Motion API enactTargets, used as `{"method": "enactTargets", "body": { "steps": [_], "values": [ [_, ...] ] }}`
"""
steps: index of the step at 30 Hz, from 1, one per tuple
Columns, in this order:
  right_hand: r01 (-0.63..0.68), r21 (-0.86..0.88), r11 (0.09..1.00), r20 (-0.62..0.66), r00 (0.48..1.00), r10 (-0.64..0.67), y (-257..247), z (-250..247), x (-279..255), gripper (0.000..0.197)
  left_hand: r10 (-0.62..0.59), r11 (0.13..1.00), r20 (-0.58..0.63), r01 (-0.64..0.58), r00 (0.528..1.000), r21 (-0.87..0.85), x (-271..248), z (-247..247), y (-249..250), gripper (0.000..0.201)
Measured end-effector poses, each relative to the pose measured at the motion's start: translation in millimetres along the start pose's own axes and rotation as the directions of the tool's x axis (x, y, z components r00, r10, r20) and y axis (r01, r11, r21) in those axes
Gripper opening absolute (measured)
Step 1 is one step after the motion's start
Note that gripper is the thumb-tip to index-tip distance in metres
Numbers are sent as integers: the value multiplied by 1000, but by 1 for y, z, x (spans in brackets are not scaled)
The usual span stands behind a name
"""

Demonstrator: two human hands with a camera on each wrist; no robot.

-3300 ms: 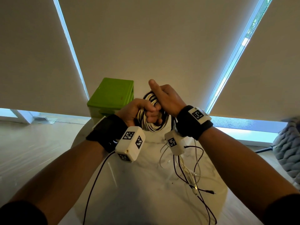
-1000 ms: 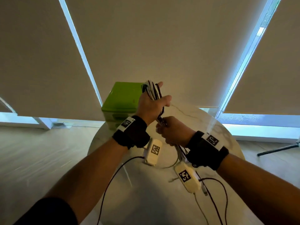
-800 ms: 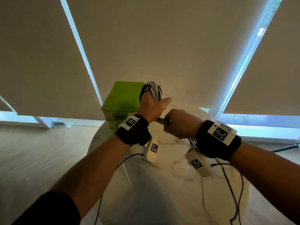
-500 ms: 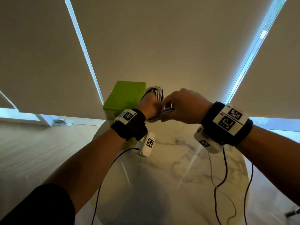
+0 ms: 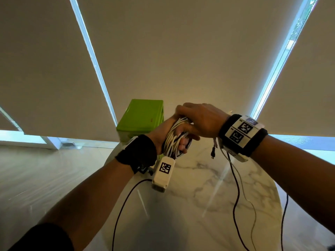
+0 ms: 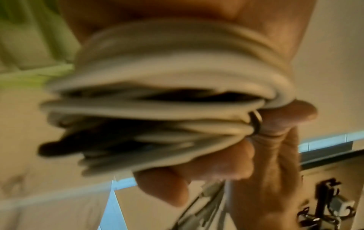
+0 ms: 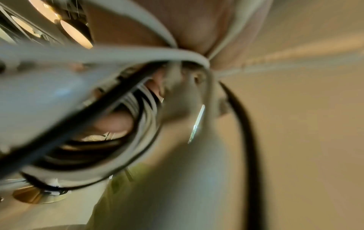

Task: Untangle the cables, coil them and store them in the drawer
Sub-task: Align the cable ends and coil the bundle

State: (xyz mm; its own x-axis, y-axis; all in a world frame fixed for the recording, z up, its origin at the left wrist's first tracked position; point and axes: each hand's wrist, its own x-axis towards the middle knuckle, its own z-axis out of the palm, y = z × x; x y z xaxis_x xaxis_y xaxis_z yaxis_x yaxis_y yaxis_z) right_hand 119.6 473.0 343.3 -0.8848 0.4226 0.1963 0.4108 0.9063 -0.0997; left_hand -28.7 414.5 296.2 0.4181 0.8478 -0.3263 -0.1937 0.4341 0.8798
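- A coil of white and black cables (image 5: 175, 140) is held above the round marble desk (image 5: 208, 196), just in front of the green drawer unit (image 5: 140, 117).
- The left hand (image 5: 164, 134) is closed round the coil, with the loops running through the palm; in the left wrist view its fingers (image 6: 226, 168) are seen curled under the stacked turns.
- The right hand (image 5: 201, 122) is laid over the top of the coil with its fingers bent down round the strands; a cable appears to be gripped there, though the right wrist view is too blurred to show which one.
- A loose tail with a small dark plug (image 5: 213, 153) hangs below the right wrist, clear of the desk, so the winding is judged unfinished.
- The thin black leads (image 5: 233, 196) trailing from the wrist devices hang near the tail; a lead could be caught into a turn if the tail is wound without being kept apart.
- The coil is springy and bound by nothing; it is likely to fan open if either grip is eased before the tail is tucked.
- No drawer is seen open, so one hand must be freed, which is when the loops could slip.
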Motion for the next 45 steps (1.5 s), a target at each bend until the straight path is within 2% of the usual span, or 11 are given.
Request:
{"method": "enactTargets", "body": {
  "steps": [3,6,8,10,16,20,25,29,34,40,45],
  "values": [
    [-74,85,994,-12,997,75,7,2,0,55,3,999,132,3,991,-46,0,-1,-1,108],
    [-72,208,976,-12,997,76,9,6,0,40,37,998,232,-26,972,-50,1,-3,-1,116],
    [-77,330,941,-27,996,91,9,9,1,37,71,995,309,-47,948,-84,1,-6,-1,111],
    [-79,442,894,-40,993,107,8,12,4,47,91,991,361,-50,928,-121,-1,-10,-3,97],
    [-155,648,746,21,982,186,7,22,10,49,54,995,253,-30,966,-100,-7,-14,-3,48],
    [-209,726,655,45,965,258,1,29,7,44,53,990,240,-20,969,-137,-11,-10,-1,36],
    [-227,806,546,51,947,318,-9,24,7,51,96,985,216,-61,972,-164,-13,-5,-3,34],
    [-213,802,558,-32,917,397,-13,25,9,63,98,985,181,-70,979,-156,-13,-1,-1,33],
    [-184,808,560,-110,886,451,-7,22,13,61,82,994,127,-72,989,-81,-12,3,13,31],
    [-241,799,550,-51,885,463,-7,20,14,66,67,994,136,-54,988,-98,-11,5,14,34],
    [-285,802,525,6,882,471,-1,17,14,79,135,957,209,-73,969,-279,-10,2,2,46]
  ]
}}
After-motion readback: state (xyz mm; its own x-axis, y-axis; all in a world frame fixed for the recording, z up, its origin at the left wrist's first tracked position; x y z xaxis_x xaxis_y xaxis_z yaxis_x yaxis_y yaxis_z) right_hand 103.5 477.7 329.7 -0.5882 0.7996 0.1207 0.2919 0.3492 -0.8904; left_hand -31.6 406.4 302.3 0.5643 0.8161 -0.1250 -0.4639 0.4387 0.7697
